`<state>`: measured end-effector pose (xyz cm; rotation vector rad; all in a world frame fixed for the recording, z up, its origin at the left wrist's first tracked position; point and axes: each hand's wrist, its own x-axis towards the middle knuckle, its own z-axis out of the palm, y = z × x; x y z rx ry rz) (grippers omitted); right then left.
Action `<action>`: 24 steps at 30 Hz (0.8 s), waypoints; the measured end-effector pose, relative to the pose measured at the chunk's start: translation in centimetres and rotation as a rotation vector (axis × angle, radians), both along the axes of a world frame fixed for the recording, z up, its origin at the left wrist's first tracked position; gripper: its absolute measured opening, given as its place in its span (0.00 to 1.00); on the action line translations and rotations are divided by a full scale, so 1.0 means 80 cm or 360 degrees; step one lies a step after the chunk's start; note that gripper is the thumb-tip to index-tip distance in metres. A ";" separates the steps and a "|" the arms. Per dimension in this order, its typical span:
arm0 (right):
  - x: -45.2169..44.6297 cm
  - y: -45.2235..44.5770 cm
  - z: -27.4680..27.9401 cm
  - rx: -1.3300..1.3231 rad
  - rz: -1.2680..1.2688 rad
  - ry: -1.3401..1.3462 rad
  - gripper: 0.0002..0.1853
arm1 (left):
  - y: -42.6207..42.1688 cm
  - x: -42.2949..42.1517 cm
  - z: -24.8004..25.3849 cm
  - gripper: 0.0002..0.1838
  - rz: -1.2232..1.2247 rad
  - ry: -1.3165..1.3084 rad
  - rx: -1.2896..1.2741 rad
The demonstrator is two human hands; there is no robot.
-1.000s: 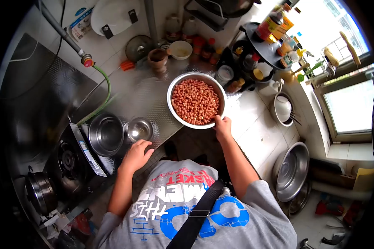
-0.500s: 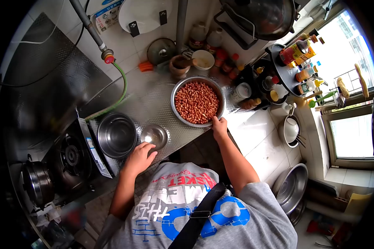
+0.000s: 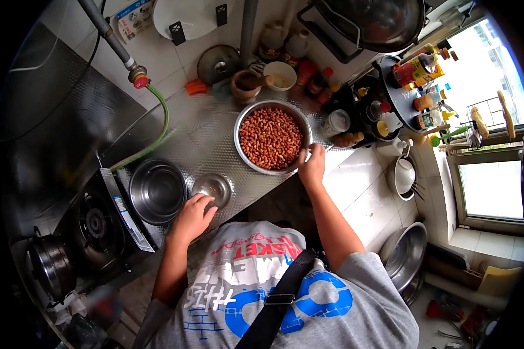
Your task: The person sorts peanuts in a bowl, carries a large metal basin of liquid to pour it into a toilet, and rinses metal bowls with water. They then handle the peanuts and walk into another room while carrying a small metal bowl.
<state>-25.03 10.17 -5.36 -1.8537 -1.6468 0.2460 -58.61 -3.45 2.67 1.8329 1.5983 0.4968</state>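
A wide metal bowl (image 3: pixel 239 146) full of reddish-brown peanuts (image 3: pixel 271 138) stands on the embossed metal counter. My right hand (image 3: pixel 312 167) is at its lower right rim, thumb and fingers parted around the edge with no firm grip showing. To the left sits a small metal bowl (image 3: pixel 218 189) with a little pale matter at its bottom. My left hand (image 3: pixel 192 221) hovers at its near left edge, fingers slightly spread and holding nothing. Beside that, further left, is a deeper metal pan (image 3: pixel 158 191), which looks empty.
A gas burner (image 3: pixel 97 227) and a dark pot (image 3: pixel 52 264) are at the left. Behind the peanuts stand a wooden mortar (image 3: pixel 243 93), a white bowl (image 3: pixel 280 76) and several bottles. Seasoning jars crowd a black rack (image 3: pixel 399 96) at the right. A green hose (image 3: pixel 164 119) crosses the counter.
My right hand has loosened and slid a little farther up the rim of the peanut bowl. The whole view has shifted slightly; the left hand stays near the small bowl.
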 end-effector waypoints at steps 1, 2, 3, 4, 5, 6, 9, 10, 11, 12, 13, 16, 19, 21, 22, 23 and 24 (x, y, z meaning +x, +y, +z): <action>-0.008 0.005 0.004 0.0125 0.0217 -0.0040 0.15 | 0.000 -0.001 0.000 0.13 0.0003 -0.0001 -0.0009; -0.017 0.006 0.008 0.0250 0.0434 -0.0078 0.15 | 0.000 -0.002 0.001 0.13 0.0005 -0.0002 -0.0017; -0.031 0.004 0.014 0.0145 0.0652 -0.0069 0.14 | 0.000 -0.003 0.001 0.13 0.0008 -0.0002 -0.0025; -0.046 0.001 0.019 0.0039 0.0870 -0.0059 0.13 | -0.001 -0.003 0.001 0.13 0.0014 0.0001 -0.0047; -0.061 -0.002 0.022 -0.0110 0.1046 -0.0003 0.11 | -0.003 -0.002 0.001 0.13 0.0021 0.0006 -0.0069; -0.073 -0.005 0.022 -0.0260 0.1220 0.0057 0.10 | -0.004 -0.002 0.002 0.13 0.0029 0.0013 -0.0092; -0.081 0.009 0.007 -0.0163 0.1330 0.0018 0.08 | -0.010 0.001 0.008 0.14 0.0064 0.0039 -0.0086; -0.081 0.017 0.009 -0.0182 0.1338 0.0023 0.07 | -0.013 0.002 0.009 0.14 0.0082 0.0042 -0.0070; -0.073 0.029 -0.009 -0.0164 0.1342 -0.0067 0.08 | -0.016 0.002 0.008 0.14 0.0101 0.0044 -0.0052; -0.068 0.036 -0.010 -0.0079 0.1296 -0.0023 0.09 | -0.021 0.004 0.009 0.14 0.0121 0.0046 -0.0037; -0.062 0.048 -0.014 -0.0079 0.1294 -0.0057 0.10 | -0.026 0.006 0.011 0.14 0.0144 0.0058 -0.0032; -0.040 0.077 -0.011 -0.0103 0.1276 0.0015 0.11 | -0.039 0.012 0.020 0.15 0.0227 0.0082 -0.0037; -0.012 0.104 -0.018 -0.0156 0.1044 0.0142 0.11 | -0.049 0.019 0.021 0.15 0.0310 0.0076 -0.0052; 0.010 0.115 -0.016 -0.0486 0.0779 0.0298 0.14 | -0.058 0.024 0.016 0.15 0.0336 0.0092 -0.0038; 0.022 0.114 -0.013 -0.0472 0.0696 0.0330 0.15 | -0.060 0.027 0.016 0.15 0.0346 0.0100 -0.0031; 0.036 0.119 -0.023 -0.0517 0.0607 0.0369 0.14 | -0.061 0.029 0.017 0.15 0.0357 0.0109 -0.0025; 0.042 0.122 -0.028 -0.0563 0.0517 0.0408 0.14 | -0.062 0.032 0.018 0.15 0.0367 0.0118 -0.0019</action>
